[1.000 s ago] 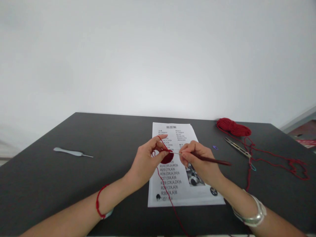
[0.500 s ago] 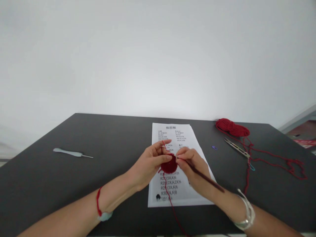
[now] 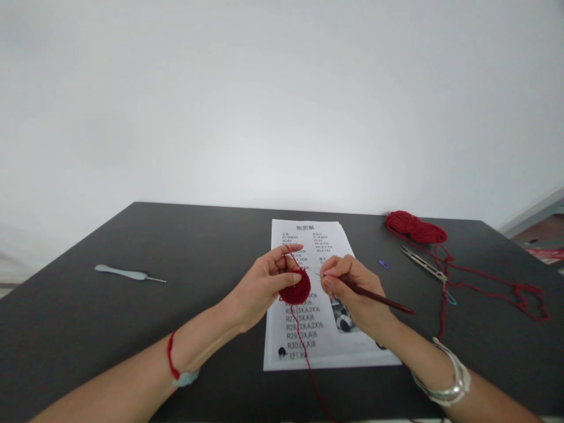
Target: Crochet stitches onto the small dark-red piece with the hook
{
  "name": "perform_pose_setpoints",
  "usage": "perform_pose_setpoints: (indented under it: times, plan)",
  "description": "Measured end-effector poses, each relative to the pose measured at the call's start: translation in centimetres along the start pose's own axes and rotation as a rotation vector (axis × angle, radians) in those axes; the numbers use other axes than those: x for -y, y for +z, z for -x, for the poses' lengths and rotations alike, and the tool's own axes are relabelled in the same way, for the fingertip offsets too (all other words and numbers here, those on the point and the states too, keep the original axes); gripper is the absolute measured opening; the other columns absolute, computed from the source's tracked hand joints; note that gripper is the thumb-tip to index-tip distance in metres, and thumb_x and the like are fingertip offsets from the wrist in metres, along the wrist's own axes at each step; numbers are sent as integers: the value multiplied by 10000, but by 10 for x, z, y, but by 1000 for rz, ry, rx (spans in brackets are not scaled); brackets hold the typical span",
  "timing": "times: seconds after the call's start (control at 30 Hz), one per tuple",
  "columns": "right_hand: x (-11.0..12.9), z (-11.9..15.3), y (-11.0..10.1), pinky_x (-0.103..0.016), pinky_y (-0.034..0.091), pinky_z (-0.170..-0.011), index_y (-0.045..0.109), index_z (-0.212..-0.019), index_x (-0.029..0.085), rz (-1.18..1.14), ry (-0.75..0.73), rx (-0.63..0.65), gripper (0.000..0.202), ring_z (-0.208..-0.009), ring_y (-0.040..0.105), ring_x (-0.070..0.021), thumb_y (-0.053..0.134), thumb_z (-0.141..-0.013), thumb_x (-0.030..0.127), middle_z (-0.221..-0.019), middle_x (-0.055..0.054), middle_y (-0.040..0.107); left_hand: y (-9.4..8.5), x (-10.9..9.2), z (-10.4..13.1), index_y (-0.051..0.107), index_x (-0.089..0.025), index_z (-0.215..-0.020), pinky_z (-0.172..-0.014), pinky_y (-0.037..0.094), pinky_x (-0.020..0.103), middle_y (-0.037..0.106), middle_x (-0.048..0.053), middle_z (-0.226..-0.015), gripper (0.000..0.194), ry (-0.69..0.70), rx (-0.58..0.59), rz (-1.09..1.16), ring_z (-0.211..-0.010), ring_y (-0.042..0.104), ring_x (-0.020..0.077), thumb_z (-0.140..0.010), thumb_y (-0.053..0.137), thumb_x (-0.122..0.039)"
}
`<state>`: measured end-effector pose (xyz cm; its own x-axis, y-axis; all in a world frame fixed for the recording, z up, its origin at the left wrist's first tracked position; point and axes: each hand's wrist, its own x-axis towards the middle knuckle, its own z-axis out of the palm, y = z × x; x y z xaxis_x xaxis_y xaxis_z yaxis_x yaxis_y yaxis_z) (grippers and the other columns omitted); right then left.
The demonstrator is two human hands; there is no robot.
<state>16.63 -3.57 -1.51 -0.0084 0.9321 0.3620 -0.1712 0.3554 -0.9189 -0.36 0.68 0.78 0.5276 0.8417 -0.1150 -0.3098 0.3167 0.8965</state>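
Pinched between the thumb and fingers of my left hand [image 3: 268, 282] is a round red crochet piece [image 3: 296, 289]. Red yarn [image 3: 288, 257] runs over the raised index finger, and a loose strand [image 3: 304, 346] hangs from the piece toward the table's front edge. My right hand [image 3: 352, 288] grips a crochet hook [image 3: 383, 301] with a dark brown handle, held like a pencil. The hook's metal tip points left, a short gap away from the crochet piece. Both hands are above printed pattern sheets [image 3: 291, 358], covering part of the text and a picture.
A grey-handled crochet hook [image 3: 123, 272] lies on the dark table [image 3: 211, 235] at left. On the right are a red yarn skein [image 3: 416, 228], thread snips [image 3: 423, 263], a purple stitch marker [image 3: 383, 264] and tangled red yarn [image 3: 522, 294]. A white wall stands behind.
My right hand has drawn the hook away from the crochet piece to the right. My left hand has shifted slightly left with the piece, showing more of its round face.
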Motion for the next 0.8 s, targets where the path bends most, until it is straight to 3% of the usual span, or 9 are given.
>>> perform_pose_setpoints:
  times: [0.37, 0.63, 0.8]
  plan:
    - [13, -7, -14, -221, 378, -474, 586, -699, 217, 168, -45, 140, 119, -563, 474, -105, 667, -775, 178, -739, -1, 586, -3, -9, 1, 599, -156, -1080, -622, 367, 244, 552, -37, -731, 457, -44, 67, -122, -644, 503, 88, -640, 696, -88]
    - [19, -6, -20, -251, 419, -539, 586, -713, 218, 343, -177, 275, 131, -633, 527, -124, 634, -812, 147, -769, -11, 604, -7, -14, -1, 601, -153, -1067, -619, 381, 248, 580, -24, -740, 438, -92, 137, -164, -656, 523, 96, -642, 676, -77]
    - [25, -8, -21, -246, 399, -476, 582, -660, 207, 191, -49, 244, 154, -583, 503, -121, 670, -786, 204, -723, -17, 594, -10, -17, -1, 621, -154, -1030, -599, 378, 245, 603, -9, -736, 385, -125, 199, -172, -639, 536, 101, -653, 666, -87]
